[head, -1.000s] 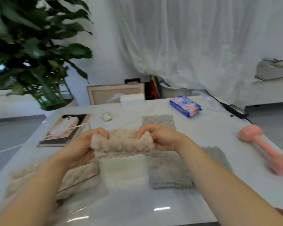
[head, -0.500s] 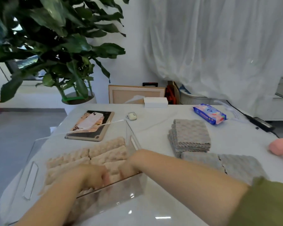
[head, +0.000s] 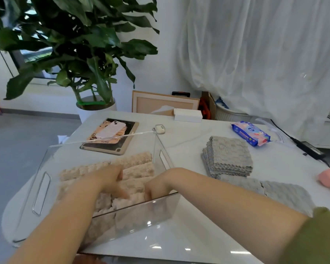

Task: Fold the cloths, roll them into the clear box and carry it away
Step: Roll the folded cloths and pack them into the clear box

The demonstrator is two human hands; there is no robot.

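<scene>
I see the clear box (head: pixel 32 180) on the left near part of the white glossy tabletop (head: pixel 198 235). Its walls are rigid transparent plastic with a slotted handle cut in each short end. Its long axis runs left to right, and the right end sits slightly farther from me.

Inside, the beige rolled cloths (head: pixel 137 162) lie in parallel rows. They are short cylinders of nubbly pile, and each one's long axis follows the long axis of the box.

Both grips are inside the box at its near wall, on the nearest roll (head: pixel 126 202).
- The left grip (head: pixel 111 180) is wide, with its fingers extended and resting on the roll.
- The right grip (head: pixel 156 189) has its fingers bent downward at the roll's right end. The tips are blurred, so I cannot tell whether they pinch the cloth.

To the right of the box, well apart from it, stands a squared stack of folded grey cloths (head: pixel 229 155) with a waffle texture and scalloped edges. Just in front of the stack, more grey cloths (head: pixel 274 191) lie flat.

Beyond the box a tablet (head: pixel 130 128) lies flat with a pale phone (head: pixel 112 128) on top of it. A blue-and-pink wipes pack (head: pixel 251 133) lies at the far right.
</scene>
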